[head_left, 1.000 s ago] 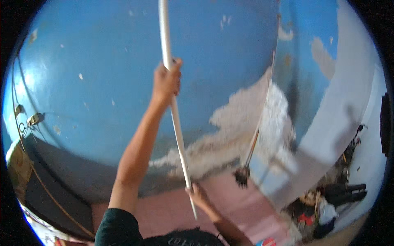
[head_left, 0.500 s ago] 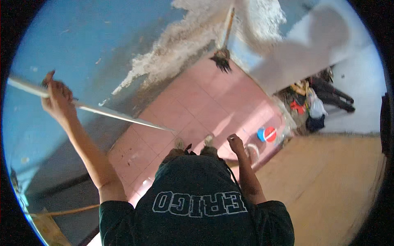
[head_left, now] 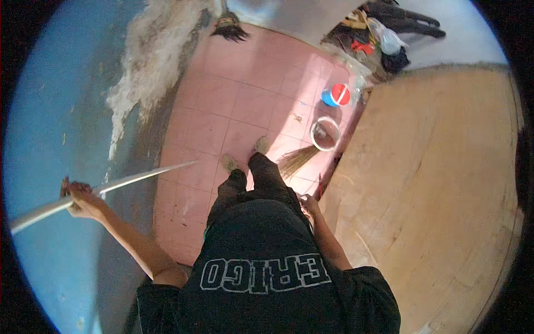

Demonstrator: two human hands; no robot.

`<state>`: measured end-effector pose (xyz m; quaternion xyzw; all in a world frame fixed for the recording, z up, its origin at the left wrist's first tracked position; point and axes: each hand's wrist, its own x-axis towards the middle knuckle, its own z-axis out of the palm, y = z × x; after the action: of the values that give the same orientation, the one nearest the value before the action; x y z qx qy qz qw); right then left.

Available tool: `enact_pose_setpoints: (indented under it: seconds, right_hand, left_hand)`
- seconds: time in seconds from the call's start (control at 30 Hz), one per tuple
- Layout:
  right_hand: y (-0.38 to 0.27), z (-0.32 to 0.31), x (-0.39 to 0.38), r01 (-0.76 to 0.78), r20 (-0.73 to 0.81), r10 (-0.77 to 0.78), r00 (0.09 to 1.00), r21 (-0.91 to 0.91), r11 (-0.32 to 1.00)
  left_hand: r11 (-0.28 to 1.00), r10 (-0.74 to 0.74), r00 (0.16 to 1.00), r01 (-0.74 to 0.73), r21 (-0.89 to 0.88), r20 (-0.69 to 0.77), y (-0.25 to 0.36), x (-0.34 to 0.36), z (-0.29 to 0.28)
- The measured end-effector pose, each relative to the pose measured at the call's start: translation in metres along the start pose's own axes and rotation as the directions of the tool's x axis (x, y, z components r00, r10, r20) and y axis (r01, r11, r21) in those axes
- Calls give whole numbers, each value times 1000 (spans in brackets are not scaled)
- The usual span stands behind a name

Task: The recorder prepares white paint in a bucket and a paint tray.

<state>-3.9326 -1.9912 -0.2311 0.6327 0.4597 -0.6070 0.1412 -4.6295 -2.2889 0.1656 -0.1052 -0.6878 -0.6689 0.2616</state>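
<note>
My left hand is closed around a long white pole beside the blue wall. The pole slants from the left edge of the view to a far end over the pink floor. Its near end runs out toward the rim of the picture. Low at my right side, my right hand has curled fingers, partly hidden by my dark shirt; what it holds, if anything, I cannot make out.
Pink tiles lie around my feet. To the right are a stick broom, a white-rimmed bucket, a blue and red bucket and a wooden board. A black-bristled broom and piled bags stand farther off. The blue wall is peeling.
My view has turned rightward and my feet have shifted. The pole now tilts the other way, still in my left hand, which sits lower. My right hand has dropped closer to my hip.
</note>
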Motion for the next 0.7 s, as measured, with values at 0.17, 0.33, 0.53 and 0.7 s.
enact_pose_setpoints:
  seconds: [0.17,0.33,0.53,0.7]
  right_hand:
    - [-1,50,-30,68,-94,-91,991,-218,973]
    - [-37,50,-30,50,-165,-86,983,-212,976]
    - [-92,49,-37,163,-197,-180,964,-101,981]
    - [-74,50,-16,240,-268,-311,912,-266,934]
  left_hand:
    - [991,44,997,-36,127,-65,-3,8,-9]
    - [963,-23,1000,27,268,-18,-41,6,-35]
    - [891,-235,960,276,362,-153,-93,0,-64]
    - [786,-414,900,428,446,-135,-132,-1,-86]
